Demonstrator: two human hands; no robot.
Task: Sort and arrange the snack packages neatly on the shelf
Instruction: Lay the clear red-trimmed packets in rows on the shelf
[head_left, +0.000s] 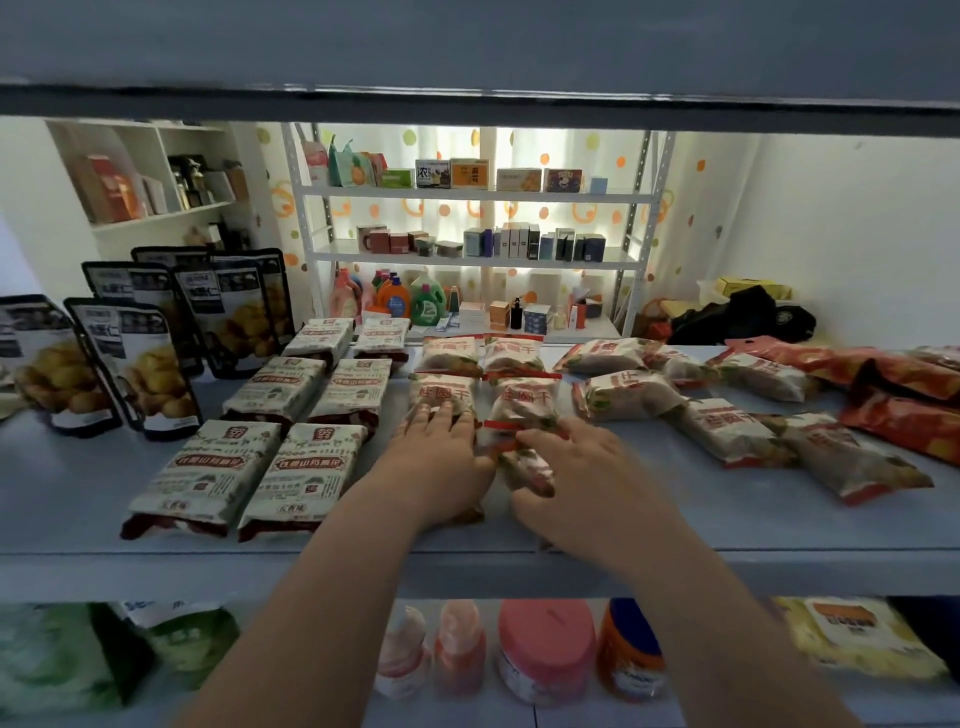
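On the grey shelf (78, 499), clear snack bags with red lettering (524, 400) lie in two short columns at the centre. My left hand (441, 457) rests flat on the nearest bag of the left column. My right hand (576, 483) grips a bag (524, 467) at the front of the right column. More such bags (727, 431) lie scattered to the right. White-and-maroon packs (306, 467) lie in two tidy columns on the left.
Black stand-up pouches (135, 364) stand at the far left and red packets (904, 395) are piled at the far right. An upper shelf board (467, 104) hangs overhead. Bottles and jars (545, 649) fill the shelf below. White racks with boxes (467, 218) stand behind.
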